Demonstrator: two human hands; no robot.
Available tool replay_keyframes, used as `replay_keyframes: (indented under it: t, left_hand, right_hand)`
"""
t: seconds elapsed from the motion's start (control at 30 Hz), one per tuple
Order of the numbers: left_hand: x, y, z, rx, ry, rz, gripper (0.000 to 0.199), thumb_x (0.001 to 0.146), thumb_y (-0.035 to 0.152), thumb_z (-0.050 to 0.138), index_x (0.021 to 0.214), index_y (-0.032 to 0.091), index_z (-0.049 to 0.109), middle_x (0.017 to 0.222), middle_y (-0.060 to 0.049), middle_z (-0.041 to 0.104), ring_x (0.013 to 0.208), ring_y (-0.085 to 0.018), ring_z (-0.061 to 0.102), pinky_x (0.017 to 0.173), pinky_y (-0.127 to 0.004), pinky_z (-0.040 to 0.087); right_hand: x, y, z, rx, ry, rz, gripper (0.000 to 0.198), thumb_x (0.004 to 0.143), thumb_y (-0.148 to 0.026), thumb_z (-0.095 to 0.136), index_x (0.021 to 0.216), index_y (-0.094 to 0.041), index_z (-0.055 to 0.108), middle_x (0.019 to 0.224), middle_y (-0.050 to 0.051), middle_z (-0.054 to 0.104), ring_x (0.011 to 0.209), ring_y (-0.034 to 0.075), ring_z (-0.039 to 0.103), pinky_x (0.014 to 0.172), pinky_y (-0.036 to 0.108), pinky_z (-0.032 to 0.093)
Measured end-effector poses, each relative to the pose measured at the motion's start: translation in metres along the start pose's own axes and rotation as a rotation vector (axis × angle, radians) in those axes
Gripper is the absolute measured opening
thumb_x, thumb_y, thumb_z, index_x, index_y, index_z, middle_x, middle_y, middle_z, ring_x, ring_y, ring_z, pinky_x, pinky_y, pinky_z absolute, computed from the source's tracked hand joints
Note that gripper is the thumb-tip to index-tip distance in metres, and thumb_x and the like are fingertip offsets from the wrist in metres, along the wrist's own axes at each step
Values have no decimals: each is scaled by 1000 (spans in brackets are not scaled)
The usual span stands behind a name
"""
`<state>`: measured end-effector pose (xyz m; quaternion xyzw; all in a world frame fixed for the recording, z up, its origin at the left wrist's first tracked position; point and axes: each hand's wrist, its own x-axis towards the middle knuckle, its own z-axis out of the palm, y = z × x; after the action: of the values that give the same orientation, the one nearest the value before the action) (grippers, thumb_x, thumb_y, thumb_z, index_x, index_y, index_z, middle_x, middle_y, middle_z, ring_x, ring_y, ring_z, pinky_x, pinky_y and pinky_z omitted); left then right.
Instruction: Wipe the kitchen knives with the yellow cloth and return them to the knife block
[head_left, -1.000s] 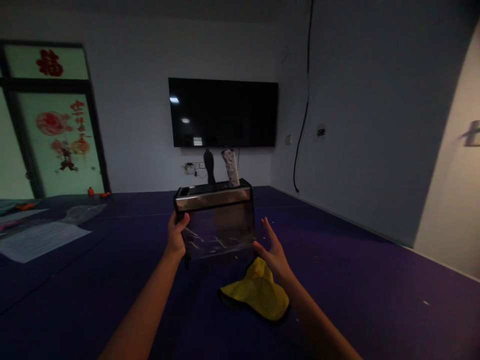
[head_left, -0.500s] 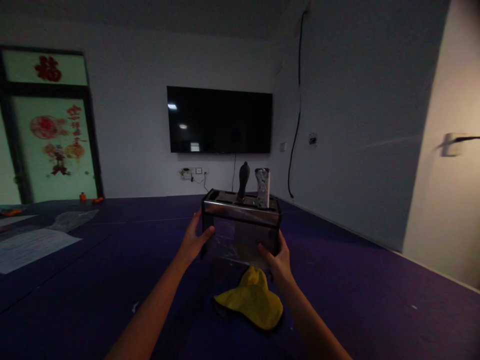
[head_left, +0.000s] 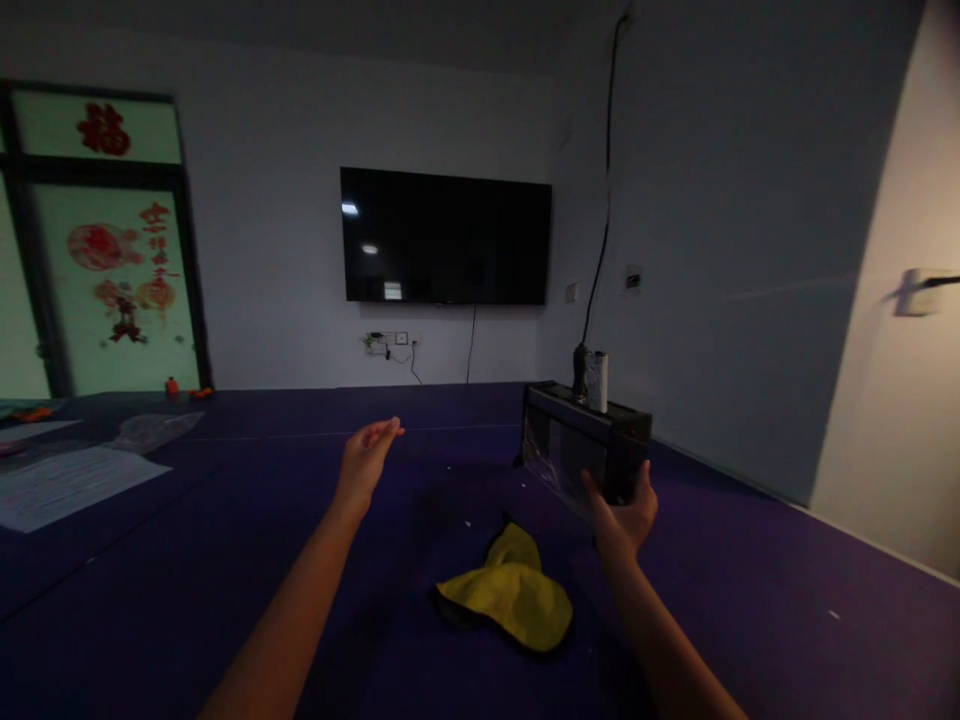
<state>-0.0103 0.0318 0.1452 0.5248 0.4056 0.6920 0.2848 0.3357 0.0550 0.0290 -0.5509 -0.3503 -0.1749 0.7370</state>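
A knife block (head_left: 568,448) with clear-looking sides and a dark slotted top is held over the purple surface, right of centre. Out of its top stand a dark handle (head_left: 580,372) and a pale, mottled upright piece (head_left: 597,382). My right hand (head_left: 624,512) grips the block's near right end, thumb along the front face. Well to the left, my left hand (head_left: 367,462) is in the air, its fingers curled together, nothing visible in them. A crumpled yellow cloth (head_left: 517,598) with dark edging lies between my forearms.
The purple surface (head_left: 262,560) reaches to the wall. Printed paper (head_left: 75,487) and a clear plastic bag (head_left: 154,432) lie at the left, small orange items (head_left: 201,394) farther back. A television (head_left: 448,238) hangs on the wall; a black cable (head_left: 606,190) dangles right of it.
My left hand has let go of the knife block and moved left a little. The block, now only in my right hand, has shifted right and turned. The cloth stays in place.
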Motion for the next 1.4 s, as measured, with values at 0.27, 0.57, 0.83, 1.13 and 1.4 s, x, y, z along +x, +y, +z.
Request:
replay_keyframes:
  t: [0.27,0.57,0.83,1.13,1.4]
  left_hand:
    - [0,-9,4,26,-75,-2,31,65,47,67,71,16,70,73,-9,71,78,-23,65,75,-33,45]
    - [1,-17,3,66,-1,-2,43,74,53,54,56,18,69,67,-10,69,69,-21,63,65,-30,44]
    - [-3,-23,9,72,-108,-50,43,70,56,57,60,16,68,64,-10,69,61,-20,63,59,-28,43]
    - [-11,-34,19,166,-160,-2,53,75,63,45,53,20,67,57,-8,67,62,-21,63,65,-31,45]
    - [-74,-75,29,327,-211,23,57,80,64,37,61,18,65,66,-9,67,69,-25,62,68,-34,43]
  right_hand:
    - [9,32,4,-57,13,33,105,58,-70,62,138,-9,35,114,16,49,110,34,46,93,45,36]
    - [6,51,11,-123,-19,34,107,57,-75,58,137,-9,34,110,17,49,106,36,46,91,50,35]
    - [4,49,13,-134,-95,43,107,57,-72,59,139,-10,29,119,21,45,113,40,40,94,58,26]
    - [-2,24,4,-257,-64,-54,100,68,-66,57,142,-11,20,143,27,21,130,42,20,96,65,16]
    - [-29,-60,-1,102,-722,-344,37,87,-43,46,115,-23,60,129,12,50,122,29,40,102,52,22]
